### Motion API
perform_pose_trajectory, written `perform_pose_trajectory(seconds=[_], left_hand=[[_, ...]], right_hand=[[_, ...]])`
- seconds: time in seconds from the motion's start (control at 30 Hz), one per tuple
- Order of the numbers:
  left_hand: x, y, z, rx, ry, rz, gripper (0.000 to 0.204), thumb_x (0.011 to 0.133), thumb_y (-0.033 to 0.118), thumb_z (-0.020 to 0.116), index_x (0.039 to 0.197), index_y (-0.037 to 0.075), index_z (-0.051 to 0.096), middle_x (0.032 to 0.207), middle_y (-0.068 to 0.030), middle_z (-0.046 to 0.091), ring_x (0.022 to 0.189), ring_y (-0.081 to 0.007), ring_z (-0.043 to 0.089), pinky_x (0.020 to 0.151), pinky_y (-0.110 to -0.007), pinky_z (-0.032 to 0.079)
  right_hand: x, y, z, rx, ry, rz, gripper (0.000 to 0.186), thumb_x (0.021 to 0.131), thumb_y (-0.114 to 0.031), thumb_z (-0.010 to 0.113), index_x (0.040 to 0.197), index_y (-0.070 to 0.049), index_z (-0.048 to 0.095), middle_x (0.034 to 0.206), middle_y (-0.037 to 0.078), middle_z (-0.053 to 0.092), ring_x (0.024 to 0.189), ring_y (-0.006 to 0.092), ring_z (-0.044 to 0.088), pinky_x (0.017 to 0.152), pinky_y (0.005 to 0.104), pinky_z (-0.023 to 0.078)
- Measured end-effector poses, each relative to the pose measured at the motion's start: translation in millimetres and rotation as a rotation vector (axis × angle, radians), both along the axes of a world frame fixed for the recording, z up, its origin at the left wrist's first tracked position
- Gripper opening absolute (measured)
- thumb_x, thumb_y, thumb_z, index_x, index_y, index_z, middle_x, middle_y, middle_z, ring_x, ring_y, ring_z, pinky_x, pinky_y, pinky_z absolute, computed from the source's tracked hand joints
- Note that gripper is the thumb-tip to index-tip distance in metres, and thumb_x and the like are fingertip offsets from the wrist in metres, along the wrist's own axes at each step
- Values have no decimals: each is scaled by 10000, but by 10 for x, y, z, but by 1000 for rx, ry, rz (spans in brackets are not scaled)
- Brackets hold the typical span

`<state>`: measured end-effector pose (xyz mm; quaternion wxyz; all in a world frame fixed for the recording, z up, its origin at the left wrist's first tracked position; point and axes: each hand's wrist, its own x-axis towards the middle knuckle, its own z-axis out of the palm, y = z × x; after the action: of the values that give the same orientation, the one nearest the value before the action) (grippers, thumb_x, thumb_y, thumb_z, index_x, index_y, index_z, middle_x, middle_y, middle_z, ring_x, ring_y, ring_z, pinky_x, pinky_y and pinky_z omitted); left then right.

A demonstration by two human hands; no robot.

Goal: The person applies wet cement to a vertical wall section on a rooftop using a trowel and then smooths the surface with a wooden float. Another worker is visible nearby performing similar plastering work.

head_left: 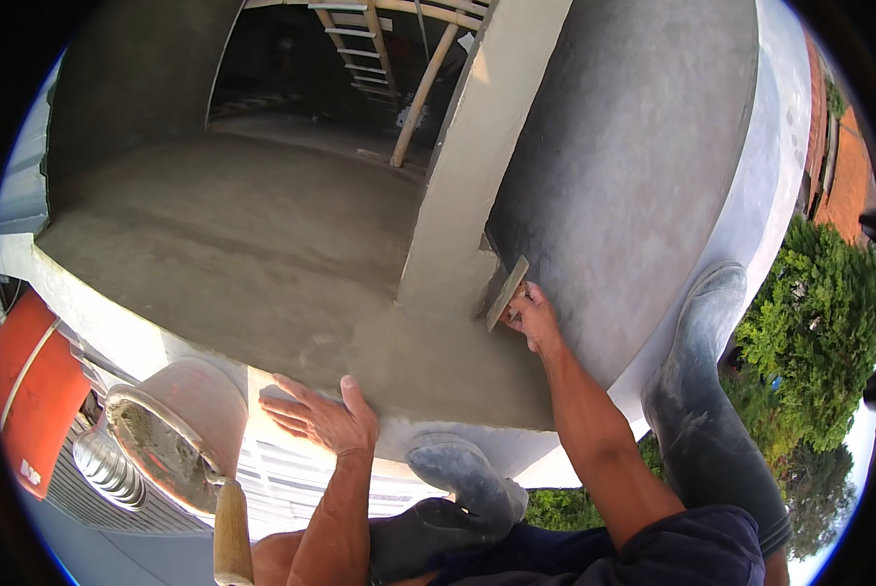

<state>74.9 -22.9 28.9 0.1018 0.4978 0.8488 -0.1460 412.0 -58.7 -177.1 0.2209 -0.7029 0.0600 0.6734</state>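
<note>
My right hand [533,314] grips a plastering trowel [509,291], its flat blade seen nearly edge-on. The blade stands at the foot of a grey plastered pillar [482,146], beside a small notch there. My left hand [325,414] is open, fingers spread, resting at the near edge of the smooth grey plastered surface [233,225]. Left of that hand is a bucket [198,400] with grey mortar [159,444] inside. A wooden-handled tool [231,532] rests at the bucket's rim; its working end is mostly hidden.
My boots [687,361] stand along the outer ledge. A curved grey slab [643,127] lies right of the pillar. Beyond the opening are a ladder [355,44] and a bamboo pole [425,98]. Trees [809,322] show past the right edge, an orange-red drum-like object [32,381] at left.
</note>
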Motion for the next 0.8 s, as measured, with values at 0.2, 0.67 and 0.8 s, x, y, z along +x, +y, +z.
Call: perform_pose_trajectory(seconds=[0.2,0.67,0.8], left_hand=[[1,10,-10,-17,30,8,1155,954,602,597,1731,-7,-3,1706,-476,-97,1603,-627,-53,1268,-724,-1],[-2,-1,-7,-22,50,-12,1105,975,604,562,1729,-4,30,1700,-487,-39,1592,-641,6,1271,-718,20],[2,2,-9,0,59,-34,1086,983,600,551,1728,-5,44,1705,-483,-14,1594,-636,20,1278,-708,25]], right_hand=[[-130,22,-100,-109,26,32,642,981,-207,676,1590,-145,482,1424,56,641,1260,224,611,1019,454,533],[-105,19,-381,-133,40,50,687,943,-227,692,1575,-117,446,1434,86,626,1285,263,600,1087,469,465],[-113,37,-343,-133,98,31,712,937,-215,689,1600,-102,454,1486,93,612,1347,259,578,1096,462,457]])
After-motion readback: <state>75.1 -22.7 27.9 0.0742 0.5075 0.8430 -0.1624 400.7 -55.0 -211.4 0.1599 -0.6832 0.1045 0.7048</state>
